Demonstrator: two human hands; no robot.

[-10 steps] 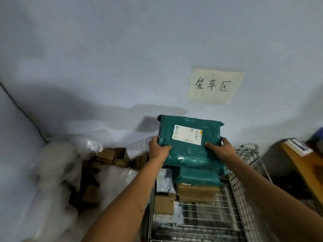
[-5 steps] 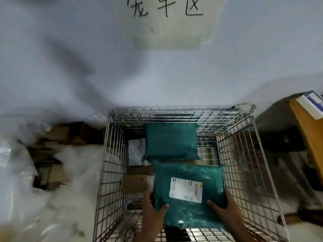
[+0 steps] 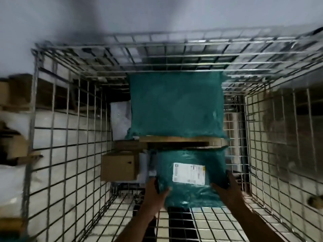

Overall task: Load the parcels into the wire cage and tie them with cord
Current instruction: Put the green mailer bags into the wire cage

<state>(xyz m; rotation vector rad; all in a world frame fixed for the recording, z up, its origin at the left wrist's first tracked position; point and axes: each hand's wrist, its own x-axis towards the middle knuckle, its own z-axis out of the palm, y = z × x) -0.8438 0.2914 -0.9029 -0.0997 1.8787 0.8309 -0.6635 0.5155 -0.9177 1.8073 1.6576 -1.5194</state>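
A green parcel [image 3: 190, 177] with a white label [image 3: 188, 173] on its upper face is held low inside the wire cage [image 3: 70, 137], at the near end of the cage. It is gripped at its 2 near corners: the left hand [image 3: 154, 191] is curled around the left corner, with the thumb laid on top, and the right hand [image 3: 225, 187] is curled around the right corner, thumb likewise on the upper face. Whether the parcel is already resting on the cage floor cannot be told. Just beyond it a second green parcel [image 3: 176, 105] is seen lying on a flat brown carton [image 3: 180, 139], whose edge shows between the 2 green parcels. To the left of the held parcel a small brown box [image 3: 118, 165] is set on the floor of the cage, and a white packet [image 3: 120, 117] is seen farther back on the same side. Outside the left wall of the cage, more brown boxes [image 3: 15, 91] are piled.
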